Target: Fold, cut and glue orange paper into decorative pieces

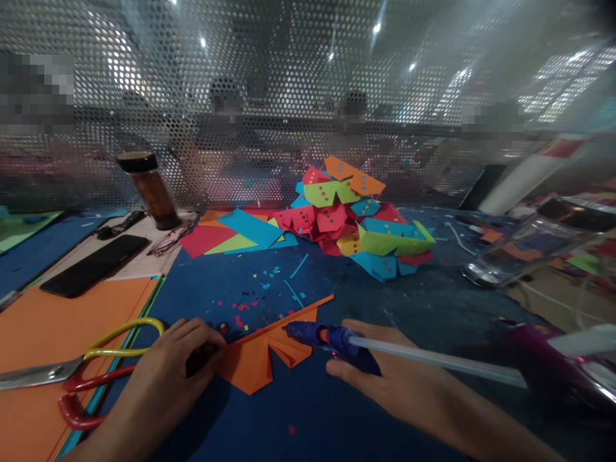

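A folded orange paper piece [248, 367] lies on the blue table in front of me, with a narrow strip along its upper edge. My left hand [180, 362] is closed at the paper's left end, its fingers curled and pinching that corner. In my right hand [385, 362] is a blue hot glue gun [308, 333], its nozzle over the orange paper near the strip. A long clear glue stick [443, 367] sticks out of the gun's back toward the right. I cannot tell whether the nozzle touches the paper.
Scissors [74, 369] with yellow and red handles lie on orange sheets [29, 321] at left, below a black phone [94, 264]. A dark-lidded jar [153, 192] stands behind. Folded colored papers [332, 218] are heaped before a perforated metal screen [274, 58]. A clear bottle [520, 247] is at right.
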Demonstrator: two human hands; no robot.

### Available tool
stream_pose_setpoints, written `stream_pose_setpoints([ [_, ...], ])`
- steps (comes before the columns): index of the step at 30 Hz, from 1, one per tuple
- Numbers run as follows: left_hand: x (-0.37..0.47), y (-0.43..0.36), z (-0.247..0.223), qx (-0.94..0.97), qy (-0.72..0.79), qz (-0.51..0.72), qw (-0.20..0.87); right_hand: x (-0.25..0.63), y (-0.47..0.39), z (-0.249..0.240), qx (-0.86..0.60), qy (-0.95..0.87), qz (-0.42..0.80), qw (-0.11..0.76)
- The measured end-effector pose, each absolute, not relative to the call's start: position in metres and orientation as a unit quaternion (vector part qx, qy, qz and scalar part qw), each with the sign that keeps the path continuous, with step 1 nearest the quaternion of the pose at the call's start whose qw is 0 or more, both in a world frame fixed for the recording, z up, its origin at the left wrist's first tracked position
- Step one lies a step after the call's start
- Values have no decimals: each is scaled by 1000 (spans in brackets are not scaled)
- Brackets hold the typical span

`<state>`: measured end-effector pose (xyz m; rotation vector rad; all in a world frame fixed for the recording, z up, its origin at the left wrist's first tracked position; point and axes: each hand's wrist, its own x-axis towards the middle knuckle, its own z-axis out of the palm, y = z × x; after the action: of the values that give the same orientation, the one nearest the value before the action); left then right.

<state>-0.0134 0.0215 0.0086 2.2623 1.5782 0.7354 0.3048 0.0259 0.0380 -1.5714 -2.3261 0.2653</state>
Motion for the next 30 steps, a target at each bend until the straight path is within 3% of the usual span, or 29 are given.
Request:
stream_pose_setpoints([
  [5,-16,20,10,796,534,241,151,300,30,52,-546,-797,222,134],
  [11,-17,19,11,799,530,240,151,299,31,59,-547,-762,292,184],
  [20,-15,22,8,794,532,264,130,334,21,49,-558,-796,123,199],
  [30,-13,20,9,801,525,271,101,370,-3,4,-585,-793,-93,145],
])
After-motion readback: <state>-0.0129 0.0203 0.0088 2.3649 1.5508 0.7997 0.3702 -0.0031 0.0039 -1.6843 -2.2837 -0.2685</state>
